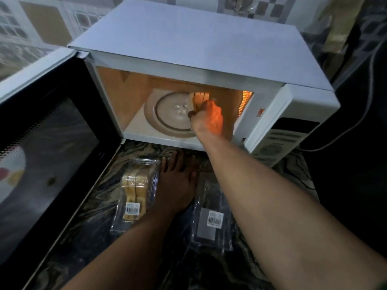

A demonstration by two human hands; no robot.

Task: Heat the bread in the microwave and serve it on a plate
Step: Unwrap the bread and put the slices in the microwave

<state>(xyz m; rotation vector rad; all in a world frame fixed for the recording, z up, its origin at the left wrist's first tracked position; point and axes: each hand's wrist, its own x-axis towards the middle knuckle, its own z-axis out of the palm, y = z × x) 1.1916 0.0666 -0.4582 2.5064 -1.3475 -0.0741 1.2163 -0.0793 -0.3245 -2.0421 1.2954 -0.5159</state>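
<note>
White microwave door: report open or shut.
Open. The dark-glass door stands swung wide to the left; the right hand holds pale bread slices inside the lit white microwave.

Dim room around me, patterned tiled wall ahead, dark marbled table beneath, deep shadow at my right.

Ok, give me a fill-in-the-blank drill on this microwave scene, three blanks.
1. The right hand holds bread slices inside the ____.
2. Its door stands ____.
3. The left hand rests on the counter between two plastic packs; only the ____ one holds bread.
Missing: microwave; open; left.
</note>
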